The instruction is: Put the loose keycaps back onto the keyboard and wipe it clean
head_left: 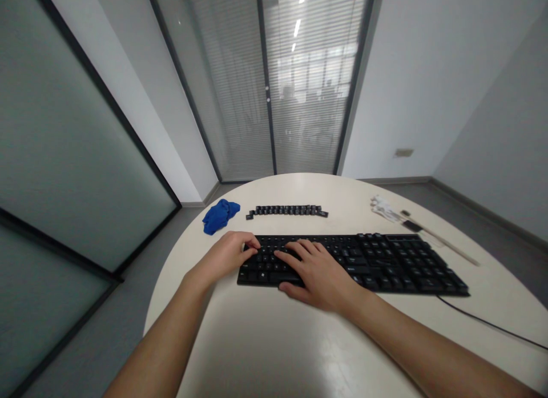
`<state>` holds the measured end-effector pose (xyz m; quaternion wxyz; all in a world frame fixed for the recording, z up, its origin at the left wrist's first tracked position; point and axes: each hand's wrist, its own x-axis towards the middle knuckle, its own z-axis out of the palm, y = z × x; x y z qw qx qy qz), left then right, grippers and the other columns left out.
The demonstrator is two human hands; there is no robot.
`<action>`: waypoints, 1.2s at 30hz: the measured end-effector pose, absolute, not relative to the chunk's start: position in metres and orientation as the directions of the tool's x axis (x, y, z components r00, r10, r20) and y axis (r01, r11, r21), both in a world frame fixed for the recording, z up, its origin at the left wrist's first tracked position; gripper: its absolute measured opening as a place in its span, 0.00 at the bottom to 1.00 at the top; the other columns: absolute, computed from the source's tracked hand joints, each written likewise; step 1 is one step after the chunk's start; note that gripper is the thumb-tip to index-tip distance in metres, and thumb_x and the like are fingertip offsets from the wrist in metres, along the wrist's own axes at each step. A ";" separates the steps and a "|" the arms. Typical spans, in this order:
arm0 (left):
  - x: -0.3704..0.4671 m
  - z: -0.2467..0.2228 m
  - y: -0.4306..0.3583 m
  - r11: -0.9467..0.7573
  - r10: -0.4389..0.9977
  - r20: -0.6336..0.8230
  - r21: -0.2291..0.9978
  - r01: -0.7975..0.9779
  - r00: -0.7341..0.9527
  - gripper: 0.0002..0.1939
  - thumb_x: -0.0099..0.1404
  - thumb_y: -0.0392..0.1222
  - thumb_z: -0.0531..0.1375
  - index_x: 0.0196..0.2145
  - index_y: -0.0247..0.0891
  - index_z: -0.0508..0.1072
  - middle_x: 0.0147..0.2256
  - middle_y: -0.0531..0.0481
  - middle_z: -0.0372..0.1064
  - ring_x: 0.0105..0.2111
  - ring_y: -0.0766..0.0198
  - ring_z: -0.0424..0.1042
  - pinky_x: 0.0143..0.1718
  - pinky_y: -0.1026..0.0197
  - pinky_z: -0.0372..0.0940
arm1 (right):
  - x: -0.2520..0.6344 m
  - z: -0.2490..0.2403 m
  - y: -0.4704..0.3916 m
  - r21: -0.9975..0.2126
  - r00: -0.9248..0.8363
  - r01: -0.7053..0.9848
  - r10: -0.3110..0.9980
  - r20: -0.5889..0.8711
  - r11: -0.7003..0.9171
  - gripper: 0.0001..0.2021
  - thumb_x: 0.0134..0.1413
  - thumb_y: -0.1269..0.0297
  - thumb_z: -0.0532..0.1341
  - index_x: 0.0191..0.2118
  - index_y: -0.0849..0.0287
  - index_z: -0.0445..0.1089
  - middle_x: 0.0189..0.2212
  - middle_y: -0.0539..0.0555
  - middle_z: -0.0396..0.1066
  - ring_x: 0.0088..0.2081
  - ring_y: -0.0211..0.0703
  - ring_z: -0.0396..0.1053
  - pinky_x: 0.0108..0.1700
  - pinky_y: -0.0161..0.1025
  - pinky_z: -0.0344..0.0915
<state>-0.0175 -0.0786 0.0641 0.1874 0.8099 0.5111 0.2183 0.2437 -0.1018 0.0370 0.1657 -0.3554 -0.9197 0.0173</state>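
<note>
A black keyboard (355,264) lies across the white round table. At its left end, my left hand (231,252) is closed, thumb and index finger brought together over the upper left keys. Whatever may be between those fingertips is too small to make out. My right hand (312,269) lies with fingers apart over the left-middle keys, its thumb near the front edge. Behind the keyboard, loose black keycaps (286,210) are lined up in two rows, with one lying at the left end and a wider one at the right.
A crumpled blue cloth (220,215) sits at the table's left edge. Toward the right back lie a white bundle (383,208), a small dark block (411,226) and a thin pale stick (454,246). The keyboard cable (483,318) runs off right across the table (257,341).
</note>
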 end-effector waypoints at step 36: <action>-0.029 0.031 -0.058 -0.216 0.970 0.096 0.764 0.608 0.224 0.19 0.61 0.47 0.65 0.48 0.38 0.76 0.46 0.45 0.77 0.42 0.53 0.75 0.48 0.50 0.68 | 0.243 0.039 -0.103 -0.135 -0.694 0.649 0.656 0.298 0.748 0.30 0.61 0.47 0.60 0.66 0.51 0.62 0.58 0.61 0.66 0.56 0.61 0.61 0.55 0.56 0.60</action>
